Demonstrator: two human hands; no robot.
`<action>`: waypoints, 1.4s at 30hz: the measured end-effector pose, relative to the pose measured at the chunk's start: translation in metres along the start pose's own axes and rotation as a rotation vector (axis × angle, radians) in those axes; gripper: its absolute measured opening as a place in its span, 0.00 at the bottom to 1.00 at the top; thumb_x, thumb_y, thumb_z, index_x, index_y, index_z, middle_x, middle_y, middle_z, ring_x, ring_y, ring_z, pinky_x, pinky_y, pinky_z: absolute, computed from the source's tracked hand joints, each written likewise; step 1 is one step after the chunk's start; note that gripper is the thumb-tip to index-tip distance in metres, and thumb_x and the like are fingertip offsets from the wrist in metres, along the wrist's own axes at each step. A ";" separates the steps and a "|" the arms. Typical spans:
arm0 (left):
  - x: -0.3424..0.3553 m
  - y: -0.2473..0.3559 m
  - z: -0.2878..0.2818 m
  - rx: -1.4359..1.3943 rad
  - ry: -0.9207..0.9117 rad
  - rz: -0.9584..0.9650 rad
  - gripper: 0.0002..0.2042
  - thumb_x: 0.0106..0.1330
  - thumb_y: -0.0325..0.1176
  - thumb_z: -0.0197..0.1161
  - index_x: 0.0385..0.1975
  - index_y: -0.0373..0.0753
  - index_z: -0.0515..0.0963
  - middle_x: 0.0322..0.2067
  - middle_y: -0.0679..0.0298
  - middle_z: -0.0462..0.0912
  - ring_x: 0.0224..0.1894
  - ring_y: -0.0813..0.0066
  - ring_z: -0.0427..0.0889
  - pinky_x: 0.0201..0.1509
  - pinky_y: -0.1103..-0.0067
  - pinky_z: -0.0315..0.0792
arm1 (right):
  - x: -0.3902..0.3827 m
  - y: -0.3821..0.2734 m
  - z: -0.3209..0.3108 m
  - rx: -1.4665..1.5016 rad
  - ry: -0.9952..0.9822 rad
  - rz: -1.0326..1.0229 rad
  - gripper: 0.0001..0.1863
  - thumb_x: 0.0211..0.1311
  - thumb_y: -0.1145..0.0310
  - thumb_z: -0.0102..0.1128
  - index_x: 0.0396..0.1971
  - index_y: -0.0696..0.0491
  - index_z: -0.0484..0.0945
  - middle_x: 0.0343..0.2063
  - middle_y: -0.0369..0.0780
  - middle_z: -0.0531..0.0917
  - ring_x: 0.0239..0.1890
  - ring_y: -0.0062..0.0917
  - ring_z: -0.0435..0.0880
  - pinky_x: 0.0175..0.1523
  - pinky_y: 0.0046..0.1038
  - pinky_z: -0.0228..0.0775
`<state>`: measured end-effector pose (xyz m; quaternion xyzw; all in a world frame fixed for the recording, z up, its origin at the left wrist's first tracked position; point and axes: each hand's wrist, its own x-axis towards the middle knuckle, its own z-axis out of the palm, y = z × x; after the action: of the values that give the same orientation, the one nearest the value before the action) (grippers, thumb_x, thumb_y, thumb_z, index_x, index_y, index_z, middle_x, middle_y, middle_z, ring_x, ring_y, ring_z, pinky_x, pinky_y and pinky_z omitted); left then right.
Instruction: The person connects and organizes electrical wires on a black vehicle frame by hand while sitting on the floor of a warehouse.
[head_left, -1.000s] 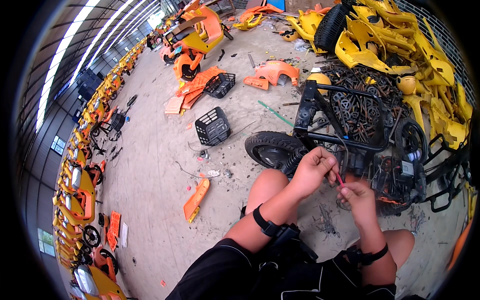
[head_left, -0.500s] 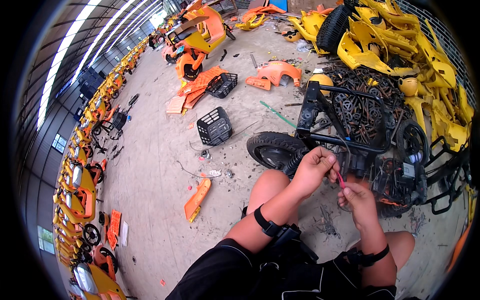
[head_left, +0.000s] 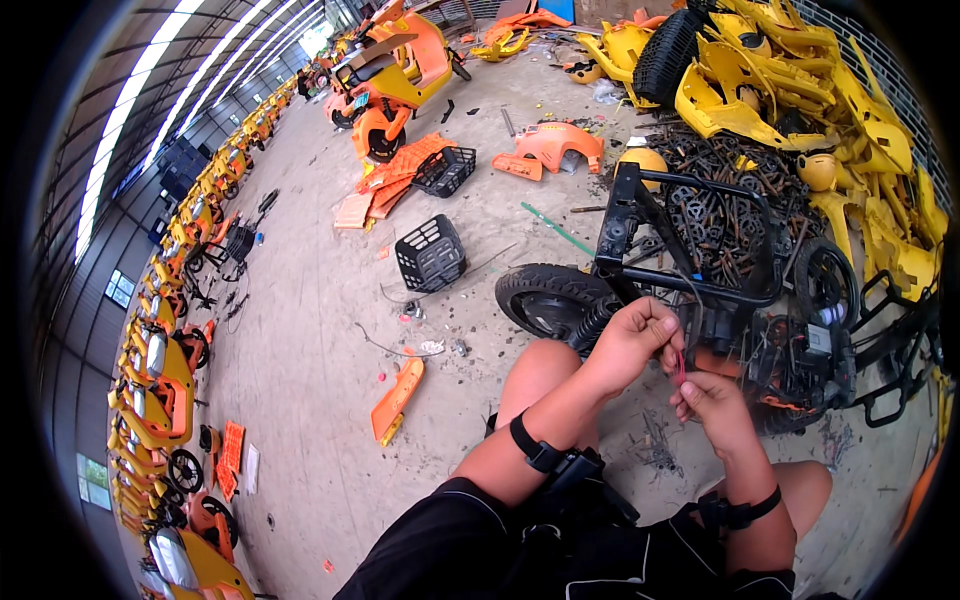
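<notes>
A thin red wire [head_left: 681, 362] runs between my two hands, in front of a stripped scooter frame [head_left: 690, 285]. My left hand [head_left: 637, 342] pinches its upper end close to the frame's black tubes. Lower and to the right, my right hand [head_left: 707, 396] has thumb and fingers closed on the other end. Just left of the frame lies its black wheel [head_left: 545, 300], beside a coil spring. Bundled wiring [head_left: 775, 375] and dark parts sit to the right of my hands. What lies inside my curled fingers is hidden.
Behind the frame lies a heap of dark metal parts [head_left: 715, 215], with yellow body panels [head_left: 770, 90] piled beyond. Black crates [head_left: 430, 253], an orange panel piece [head_left: 397, 400] and cables litter the concrete floor. Yellow scooters [head_left: 160, 390] line the left side.
My right hand has moved slightly left and down toward my left hand, and the red wire now hangs more upright. My left hand has barely shifted.
</notes>
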<state>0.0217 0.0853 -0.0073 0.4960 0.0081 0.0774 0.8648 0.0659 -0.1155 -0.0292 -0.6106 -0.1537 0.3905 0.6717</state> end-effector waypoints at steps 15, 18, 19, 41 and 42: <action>0.000 0.001 -0.002 0.014 0.002 0.006 0.06 0.74 0.31 0.55 0.36 0.36 0.71 0.30 0.60 0.80 0.26 0.76 0.79 0.30 0.78 0.75 | 0.001 0.002 -0.003 0.022 0.029 -0.013 0.08 0.67 0.72 0.58 0.38 0.61 0.80 0.28 0.40 0.84 0.27 0.21 0.81 0.34 0.22 0.72; 0.000 -0.001 -0.003 0.017 0.000 0.014 0.06 0.74 0.31 0.54 0.36 0.36 0.71 0.30 0.60 0.80 0.26 0.76 0.79 0.30 0.78 0.75 | 0.000 0.002 -0.003 0.027 0.041 -0.014 0.07 0.67 0.72 0.58 0.37 0.61 0.80 0.27 0.40 0.84 0.27 0.21 0.81 0.33 0.22 0.72; 0.000 -0.001 -0.004 0.019 0.001 0.013 0.06 0.74 0.31 0.54 0.36 0.36 0.71 0.30 0.60 0.80 0.26 0.76 0.79 0.30 0.78 0.75 | 0.000 0.002 -0.004 0.030 0.048 -0.011 0.07 0.67 0.73 0.58 0.37 0.61 0.80 0.27 0.40 0.84 0.27 0.21 0.81 0.33 0.22 0.72; 0.001 -0.004 0.004 0.038 0.001 -0.001 0.06 0.74 0.30 0.54 0.36 0.35 0.71 0.30 0.60 0.80 0.26 0.77 0.78 0.31 0.79 0.75 | -0.003 0.008 0.017 -0.251 0.241 -0.372 0.13 0.67 0.71 0.60 0.48 0.59 0.78 0.35 0.37 0.83 0.33 0.17 0.77 0.40 0.18 0.69; 0.001 -0.004 0.004 0.035 -0.001 -0.005 0.06 0.74 0.30 0.54 0.36 0.35 0.71 0.30 0.60 0.80 0.26 0.77 0.78 0.31 0.79 0.75 | -0.003 0.011 0.015 -0.324 0.245 -0.383 0.12 0.68 0.70 0.60 0.47 0.60 0.78 0.33 0.37 0.83 0.31 0.17 0.78 0.38 0.18 0.70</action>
<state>0.0234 0.0798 -0.0090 0.5110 0.0102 0.0746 0.8563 0.0503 -0.1076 -0.0356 -0.7124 -0.2444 0.1501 0.6405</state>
